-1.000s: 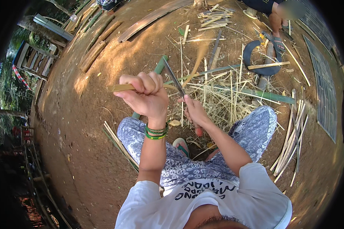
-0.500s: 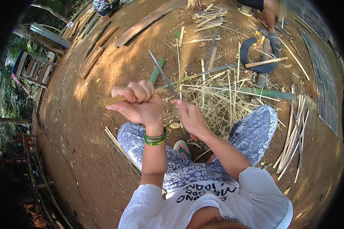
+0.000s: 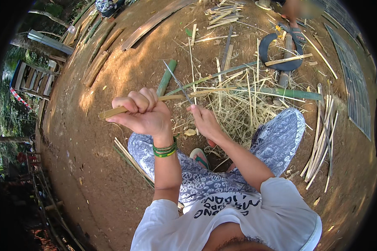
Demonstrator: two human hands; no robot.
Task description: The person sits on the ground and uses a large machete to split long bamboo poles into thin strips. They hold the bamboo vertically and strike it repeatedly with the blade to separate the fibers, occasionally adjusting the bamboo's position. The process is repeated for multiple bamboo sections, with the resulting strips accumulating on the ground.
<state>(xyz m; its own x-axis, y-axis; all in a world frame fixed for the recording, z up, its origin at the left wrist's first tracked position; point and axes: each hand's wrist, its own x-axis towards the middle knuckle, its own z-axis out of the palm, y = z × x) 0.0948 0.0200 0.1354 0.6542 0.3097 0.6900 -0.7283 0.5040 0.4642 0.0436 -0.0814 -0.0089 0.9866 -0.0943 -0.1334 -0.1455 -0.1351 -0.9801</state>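
Observation:
My left hand (image 3: 143, 112) is closed round a thin bamboo strip (image 3: 175, 97), palm turned up, with a short end of the strip sticking out past the thumb. From the fist the strip runs right, over the pile of shavings. My right hand (image 3: 206, 123) grips a knife (image 3: 177, 81) whose narrow blade points up and to the left. That blade crosses the strip just right of my left fist and appears to touch it. The knife's handle is mostly hidden inside my right hand. Behind the blade lies a short green bamboo piece (image 3: 166, 78).
Pale shavings (image 3: 238, 111) heap up before my knees, with a long green bamboo pole (image 3: 291, 93) across them. Cut strips (image 3: 321, 144) lie at the right. A black ring-shaped object (image 3: 266, 49) and another person's sandaled foot (image 3: 296, 34) are farther off. Logs (image 3: 102, 60) lie far left.
My left hand has moved left, drawing the strip along with it. The knife stays across the strip, and my right hand has shifted only slightly. The whole view has swung a little.

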